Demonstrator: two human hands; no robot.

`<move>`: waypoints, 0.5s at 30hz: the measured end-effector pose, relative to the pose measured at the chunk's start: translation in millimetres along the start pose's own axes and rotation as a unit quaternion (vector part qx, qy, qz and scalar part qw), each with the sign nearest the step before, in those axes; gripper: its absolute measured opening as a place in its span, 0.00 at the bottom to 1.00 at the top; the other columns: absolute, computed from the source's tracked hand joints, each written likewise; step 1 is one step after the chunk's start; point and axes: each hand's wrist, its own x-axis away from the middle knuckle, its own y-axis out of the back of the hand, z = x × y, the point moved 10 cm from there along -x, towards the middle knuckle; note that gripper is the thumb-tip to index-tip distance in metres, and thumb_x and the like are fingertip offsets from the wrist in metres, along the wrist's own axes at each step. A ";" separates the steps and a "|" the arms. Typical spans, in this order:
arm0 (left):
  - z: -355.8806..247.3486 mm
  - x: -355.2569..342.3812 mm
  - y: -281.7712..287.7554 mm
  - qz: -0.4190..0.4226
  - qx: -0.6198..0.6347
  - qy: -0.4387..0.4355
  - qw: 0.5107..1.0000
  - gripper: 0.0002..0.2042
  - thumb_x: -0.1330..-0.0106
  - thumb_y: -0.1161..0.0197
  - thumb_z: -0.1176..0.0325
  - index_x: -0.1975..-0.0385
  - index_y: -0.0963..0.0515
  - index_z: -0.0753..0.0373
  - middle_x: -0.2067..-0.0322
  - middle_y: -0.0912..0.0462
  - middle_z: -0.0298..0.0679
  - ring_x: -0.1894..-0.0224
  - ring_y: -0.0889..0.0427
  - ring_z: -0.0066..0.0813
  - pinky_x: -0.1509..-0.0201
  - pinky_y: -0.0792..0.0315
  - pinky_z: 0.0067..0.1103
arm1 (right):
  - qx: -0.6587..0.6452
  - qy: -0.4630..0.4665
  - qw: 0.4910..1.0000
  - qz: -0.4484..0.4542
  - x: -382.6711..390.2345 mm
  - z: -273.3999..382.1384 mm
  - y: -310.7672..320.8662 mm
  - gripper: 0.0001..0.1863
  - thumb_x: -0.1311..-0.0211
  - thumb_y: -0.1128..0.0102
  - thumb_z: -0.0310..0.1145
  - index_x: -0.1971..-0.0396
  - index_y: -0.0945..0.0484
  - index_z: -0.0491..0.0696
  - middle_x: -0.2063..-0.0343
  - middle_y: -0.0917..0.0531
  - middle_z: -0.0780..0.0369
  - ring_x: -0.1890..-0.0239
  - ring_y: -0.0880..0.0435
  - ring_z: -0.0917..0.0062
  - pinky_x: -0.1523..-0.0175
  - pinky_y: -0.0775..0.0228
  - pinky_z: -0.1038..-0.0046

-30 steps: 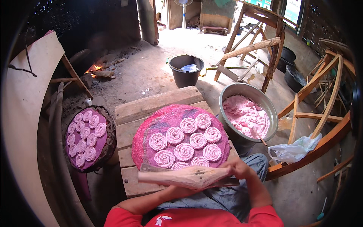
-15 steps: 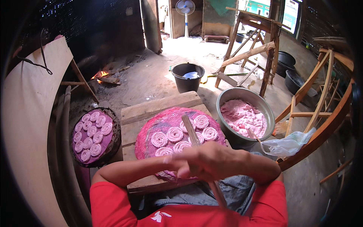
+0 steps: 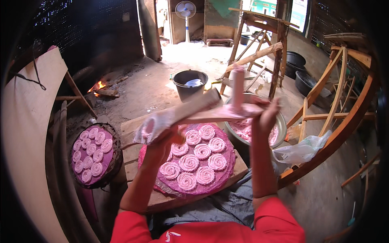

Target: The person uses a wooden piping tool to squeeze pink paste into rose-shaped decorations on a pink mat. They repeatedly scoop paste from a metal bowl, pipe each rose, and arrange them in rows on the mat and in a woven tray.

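- Coils of pink dough fill a dark round basket tray [image 3: 96,156] on the ground at far left, beside a leaning pale board [image 3: 28,133]; a small fire [image 3: 98,86] burns behind it, and none of this has shifted in the last second.
- Left hand [image 3: 164,137], which a second ago lay low at the near edge of the round pink tray [image 3: 190,164], is now lifted above it, fingers closed around the wide, pale end of the piping cloth [image 3: 178,115].
- Piping cloth itself has swung from lying flat across the person's lap edge to stretching level in the air, from the left fist over the tray's spirals [image 3: 202,156] toward the metal basin.
- Judging by the lift and the full rows of spirals below, piping on this tray looks paused, with the cloth raised toward the dough supply.
- Right hand [image 3: 265,117] is raised higher than the left, forearm upright, its fingers gripping the cloth's pink-stained end together with a pale pink cylinder [image 3: 238,87] that stands upright above it.
- Metal basin [image 3: 278,133] of pink dough sits directly under that hand, just beside the tray on the wooden platform [image 3: 133,125]; a black bucket [image 3: 189,83] stands farther back and a clear plastic bag [image 3: 302,150] lies at right.
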 end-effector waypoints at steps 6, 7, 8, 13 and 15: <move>-96.0 -46.0 31.6 -0.093 -0.037 -0.240 0.965 0.15 0.37 0.37 0.73 0.50 0.26 0.64 0.63 0.21 0.36 0.59 0.20 0.24 0.54 0.24 0.22 | 0.424 -0.039 0.869 0.252 -8.6 -96.6 30.1 0.29 0.35 0.49 0.56 0.50 0.25 0.45 0.56 0.21 0.56 0.56 0.21 0.66 0.47 0.33 0.65; -114.5 -51.0 39.0 -0.092 -0.085 -0.285 0.950 0.15 0.37 0.37 0.73 0.51 0.25 0.64 0.64 0.22 0.35 0.60 0.21 0.23 0.55 0.25 0.21 | 0.605 0.097 0.728 0.307 -23.0 -84.7 40.2 0.25 0.36 0.45 0.51 0.52 0.20 0.45 0.57 0.19 0.55 0.55 0.20 0.66 0.48 0.33 0.66; -115.2 -62.6 54.8 -0.115 -0.121 -0.243 0.956 0.14 0.38 0.36 0.72 0.52 0.25 0.64 0.64 0.22 0.35 0.61 0.21 0.22 0.56 0.26 0.20 | 0.792 0.048 0.546 0.268 -43.7 -94.4 89.1 0.19 0.38 0.44 0.45 0.56 0.18 0.47 0.56 0.18 0.54 0.52 0.20 0.66 0.48 0.32 0.66; -97.2 -96.2 71.7 -0.120 -0.475 -0.291 0.822 0.12 0.38 0.36 0.70 0.57 0.23 0.67 0.67 0.23 0.33 0.65 0.24 0.18 0.58 0.30 0.23 | 0.941 -0.175 0.192 0.218 -85.3 -107.3 239.0 0.16 0.41 0.47 0.36 0.56 0.17 0.49 0.53 0.18 0.54 0.50 0.18 0.65 0.52 0.27 0.62; -80.8 -96.1 55.0 -0.066 -0.650 -0.363 0.664 0.12 0.38 0.35 0.61 0.62 0.22 0.63 0.76 0.24 0.35 0.72 0.25 0.26 0.61 0.30 0.24 | 0.942 -0.159 0.195 0.223 -87.8 -105.2 238.9 0.16 0.41 0.48 0.33 0.56 0.17 0.49 0.55 0.17 0.54 0.53 0.16 0.66 0.56 0.24 0.61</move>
